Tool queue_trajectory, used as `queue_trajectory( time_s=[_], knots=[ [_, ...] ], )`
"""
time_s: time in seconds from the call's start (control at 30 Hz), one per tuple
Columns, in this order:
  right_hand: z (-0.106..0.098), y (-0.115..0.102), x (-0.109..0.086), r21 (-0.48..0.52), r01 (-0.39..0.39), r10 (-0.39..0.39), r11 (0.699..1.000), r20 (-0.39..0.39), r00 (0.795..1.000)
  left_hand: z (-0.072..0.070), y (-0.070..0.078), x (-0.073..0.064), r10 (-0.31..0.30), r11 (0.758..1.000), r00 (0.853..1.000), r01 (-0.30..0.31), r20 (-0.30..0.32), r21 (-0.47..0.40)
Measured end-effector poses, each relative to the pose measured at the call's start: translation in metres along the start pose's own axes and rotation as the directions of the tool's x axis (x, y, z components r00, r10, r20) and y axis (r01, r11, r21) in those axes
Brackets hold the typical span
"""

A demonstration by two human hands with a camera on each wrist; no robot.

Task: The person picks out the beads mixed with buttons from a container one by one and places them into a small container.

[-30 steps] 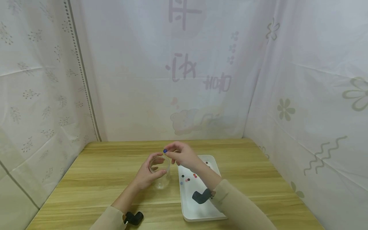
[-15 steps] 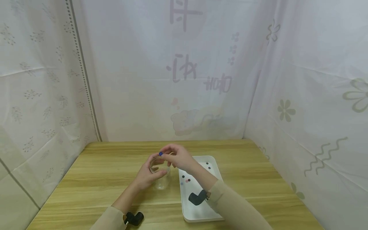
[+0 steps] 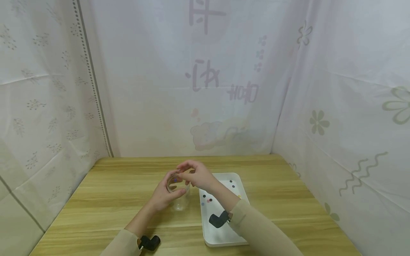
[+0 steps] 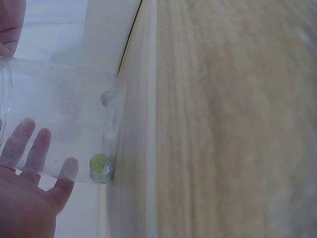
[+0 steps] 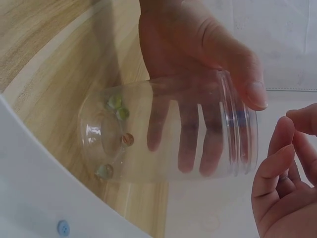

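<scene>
My left hand (image 3: 162,195) grips a clear plastic jar (image 3: 179,204) near its mouth, thumb on one side and fingers round the other. Just inside the mouth a blue marble (image 3: 175,180) shows; in the right wrist view it is a blue blur by the threaded neck. Over the rim is my right hand (image 3: 201,176), its fingers loosely bent with nothing between them. At the jar's bottom lie several glass marbles: green ones (image 5: 122,113), a brownish one (image 5: 127,139) and a clear one (image 5: 105,171).
Right of the jar, a white tray (image 3: 221,239) holds several small round pieces, black, pink, blue and yellow. One is a light blue button (image 5: 63,228). The right forearm crosses over the tray. Pale patterned curtains (image 3: 153,106) enclose the wooden table (image 3: 109,199).
My right hand moved left to the jar's mouth and let go of the blue marble, which is now inside the jar. My left hand kept its grip on the jar.
</scene>
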State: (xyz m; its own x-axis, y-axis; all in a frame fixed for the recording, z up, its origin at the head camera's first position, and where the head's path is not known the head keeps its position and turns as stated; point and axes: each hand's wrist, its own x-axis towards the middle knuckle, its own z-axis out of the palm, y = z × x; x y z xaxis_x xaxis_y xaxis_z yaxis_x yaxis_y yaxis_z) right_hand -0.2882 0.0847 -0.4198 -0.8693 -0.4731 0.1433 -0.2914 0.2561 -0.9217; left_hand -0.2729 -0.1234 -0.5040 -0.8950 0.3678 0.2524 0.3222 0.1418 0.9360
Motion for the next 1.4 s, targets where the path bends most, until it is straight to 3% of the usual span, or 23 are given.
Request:
queue_trajectory(
  time_s=[0.3, 0.7, 1.4],
  knots=[
    [-0.01, 0.01, -0.001, 0.01, -0.049, 0.049, 0.999, -0.022, 0.999, 0.0, 0.0, 0.001, 0.025, 1.0, 1.0, -0.025, 0.001, 0.0],
    [-0.032, 0.027, -0.009, 0.005, -0.054, 0.054, 0.999, -0.083, 0.995, 0.0, -0.001, 0.001, 0.067, 0.998, 0.998, -0.067, 0.004, 0.004],
    [-0.058, 0.063, -0.019, -0.019, -0.143, 0.137, 0.99, -0.182, 0.974, 0.002, 0.0, 0.001, 0.039, 0.999, 0.999, -0.039, -0.009, 0.001]
  ],
)
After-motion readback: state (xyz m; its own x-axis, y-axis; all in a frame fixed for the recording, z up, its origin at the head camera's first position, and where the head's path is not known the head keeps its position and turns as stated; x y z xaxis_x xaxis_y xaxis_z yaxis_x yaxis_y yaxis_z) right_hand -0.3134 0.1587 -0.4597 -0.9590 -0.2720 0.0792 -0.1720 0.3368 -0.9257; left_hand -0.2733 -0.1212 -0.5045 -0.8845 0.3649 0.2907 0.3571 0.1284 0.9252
